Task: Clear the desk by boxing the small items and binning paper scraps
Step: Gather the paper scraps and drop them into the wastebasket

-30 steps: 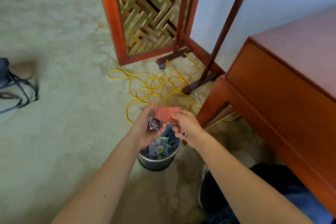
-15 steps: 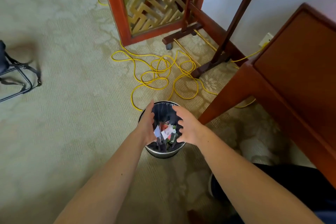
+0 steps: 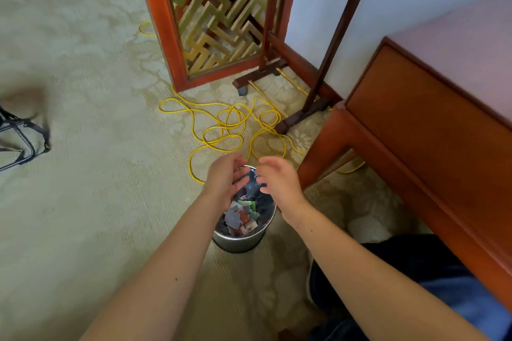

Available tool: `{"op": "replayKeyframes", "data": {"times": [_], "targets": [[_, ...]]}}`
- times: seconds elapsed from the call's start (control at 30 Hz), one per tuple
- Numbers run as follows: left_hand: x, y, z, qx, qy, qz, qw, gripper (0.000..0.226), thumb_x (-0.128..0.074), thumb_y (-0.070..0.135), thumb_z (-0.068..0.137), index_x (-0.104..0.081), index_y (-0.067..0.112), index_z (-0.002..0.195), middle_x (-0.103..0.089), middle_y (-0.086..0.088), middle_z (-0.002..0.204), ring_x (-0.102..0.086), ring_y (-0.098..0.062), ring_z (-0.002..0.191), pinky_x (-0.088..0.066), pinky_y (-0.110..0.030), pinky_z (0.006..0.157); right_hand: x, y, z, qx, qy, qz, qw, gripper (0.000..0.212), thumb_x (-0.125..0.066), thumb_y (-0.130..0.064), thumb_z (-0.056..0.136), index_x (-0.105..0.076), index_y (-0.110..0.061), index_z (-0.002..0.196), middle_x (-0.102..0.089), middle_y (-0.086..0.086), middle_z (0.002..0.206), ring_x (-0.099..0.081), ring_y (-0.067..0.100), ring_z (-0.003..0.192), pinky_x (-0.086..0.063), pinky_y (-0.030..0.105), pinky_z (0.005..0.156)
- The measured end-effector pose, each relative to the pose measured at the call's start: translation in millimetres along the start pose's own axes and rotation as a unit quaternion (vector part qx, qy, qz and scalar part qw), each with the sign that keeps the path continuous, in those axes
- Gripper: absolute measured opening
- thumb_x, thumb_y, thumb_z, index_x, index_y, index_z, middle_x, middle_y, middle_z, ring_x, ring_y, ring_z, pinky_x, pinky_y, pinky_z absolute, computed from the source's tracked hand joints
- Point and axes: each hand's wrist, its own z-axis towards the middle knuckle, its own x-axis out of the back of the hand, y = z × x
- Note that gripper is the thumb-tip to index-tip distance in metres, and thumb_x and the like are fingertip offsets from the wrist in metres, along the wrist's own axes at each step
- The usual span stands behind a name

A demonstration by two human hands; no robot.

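While the left hand (image 3: 225,180) and right hand (image 3: 277,183) hung open and empty above the metal bin (image 3: 238,242), the paper scraps (image 3: 241,216) lay inside, seemingly light, flimsy, best pinched in bunches.

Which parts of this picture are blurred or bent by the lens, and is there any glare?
Head view: the left hand and right hand above the bin look slightly smeared; the black frame at the left edge is blurred; the lens slants the lattice screen; pale glare washes the desk top.
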Motion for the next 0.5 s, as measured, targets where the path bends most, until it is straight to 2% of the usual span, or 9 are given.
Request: {"op": "replayKeyframes", "data": {"times": [0.1, 0.17, 0.23, 0.33, 0.5], "targets": [[-15.2, 17.8, -23.3, -0.065, -0.025, 0.002, 0.998, 0.013, -0.055, 0.024, 0.095, -0.062, 0.017, 0.103, -0.064, 0.003, 0.085, -0.061, -0.01, 0.073, -0.051, -0.022, 0.066, 9.6, -17.3, -18.9, 0.088, 0.018, 0.007, 0.996, 0.02, -0.059, -0.003, 0.088, -0.062, -0.015, 0.103, -0.062, 0.001, 0.089, -0.059, 0.013, 0.078, -0.047, 0.021, 0.066], [-26.0, 28.3, -42.4, -0.103, -0.051, 0.006, 0.993, 0.012, -0.055, 0.023, 0.095, -0.063, 0.018, 0.101, -0.063, 0.004, 0.081, -0.059, -0.009, 0.069, -0.05, -0.021, 0.062, 20.4, -32.1, -35.3, 0.126, 0.038, 0.015, 0.991, 0.021, -0.06, -0.003, 0.087, -0.063, -0.013, 0.106, -0.061, 0.004, 0.09, -0.058, 0.014, 0.08, -0.047, 0.023, 0.064], [-38.8, 37.2, -63.3, -0.136, -0.083, 0.017, 0.987, 0.011, -0.053, 0.022, 0.095, -0.064, 0.02, 0.098, -0.063, 0.004, 0.082, -0.059, -0.008, 0.069, -0.05, -0.021, 0.064, 34.3, -49.3, -54.2, 0.156, 0.057, 0.023, 0.986, 0.02, -0.058, -0.004, 0.088, -0.063, -0.014, 0.106, -0.06, 0.005, 0.088, -0.058, 0.012, 0.076, -0.047, 0.022, 0.059], [-63.1, 48.2, -95.9, -0.17, -0.136, 0.028, 0.976, 0.013, -0.053, 0.022, 0.095, -0.066, 0.022, 0.097, -0.066, 0.005, 0.084, -0.061, -0.007, 0.072, -0.051, -0.021, 0.064, 59.4, -75.2, -87.2, 0.205, 0.078, 0.025, 0.975, 0.021, -0.053, -0.006, 0.092, -0.062, -0.01, 0.111, -0.063, 0.005, 0.091, -0.059, 0.004, 0.066, -0.049, 0.021, 0.059], [-102.9, 59.6, -156.0, -0.214, -0.218, 0.056, 0.951, 0.016, -0.054, 0.022, 0.095, -0.066, 0.019, 0.103, -0.068, 0.004, 0.088, -0.062, -0.009, 0.074, -0.051, -0.022, 0.064, 102.2, -106.3, -142.2, 0.273, 0.131, 0.032, 0.953, 0.022, -0.051, -0.007, 0.093, -0.062, -0.01, 0.113, -0.065, 0.01, 0.095, -0.06, 0.007, 0.071, -0.051, 0.019, 0.058]]}}
